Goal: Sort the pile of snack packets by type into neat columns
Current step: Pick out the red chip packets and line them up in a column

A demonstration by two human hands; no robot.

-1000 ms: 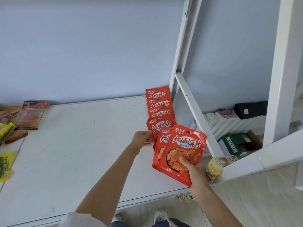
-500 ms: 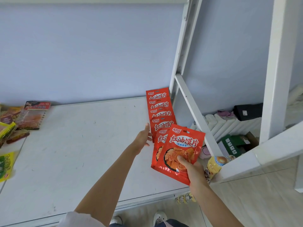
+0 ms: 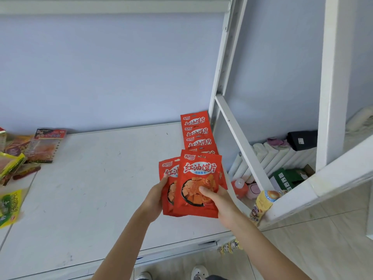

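Left hand: the left hand (image 3: 154, 196) reaches up from 6 o'clock with the forearm slanting toward 1 o'clock; its fingers curl round the left edge of the rear red packet (image 3: 168, 178), thumb tip on the packet's face.
Right hand: the right hand (image 3: 219, 203) comes in from 5 o'clock, forearm slanting toward 11 o'clock; it grips the front red packet (image 3: 198, 178) at its lower right, thumb pressed on the printed bowl picture, fingers hidden behind.
Held packets: both are upright and facing the camera, the front one overlapping the rear one's right part; they are held above the table's (image 3: 90, 188) right part.
Column: a column of red packets (image 3: 195, 132) of the same print lies overlapped on the table toward 12 o'clock from the hands, its near end hidden behind the held pair.
Unsorted pile: mixed snack packets (image 3: 30, 150) lie at 9 o'clock on the table's left end, well apart from the hands.
Frame: a white frame post (image 3: 222, 77) rises just right of the column.
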